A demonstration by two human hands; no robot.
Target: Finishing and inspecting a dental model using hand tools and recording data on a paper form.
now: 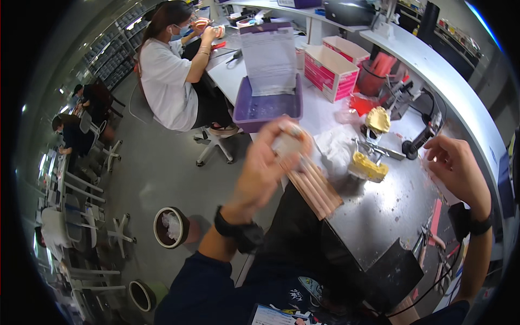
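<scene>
My left hand (260,168) is raised in front of the bench edge, its fingers wrapped round a pale arch-shaped dental piece (290,143) with a pinkish rim. Motion blurs its details. Just below that hand, a ridged tan block (314,187) juts from the bench edge. Over the right side of the bench hangs my right hand (455,168), fingers loosely bent and apart, with nothing visible in them. It is nearest to a black-handled tool (417,145). Between my hands stands a metal articulator (374,149) carrying a yellow upper cast (378,119) and a yellow lower cast (368,168).
Behind my left hand sits a purple tub (268,116) with a paper-covered lid. Pink-and-white boxes (330,70) and crumpled white tissue (336,146) lie farther back. Pliers (433,235) rest at right. A bin (172,227) stands on the floor; a co-worker (170,70) sits far left.
</scene>
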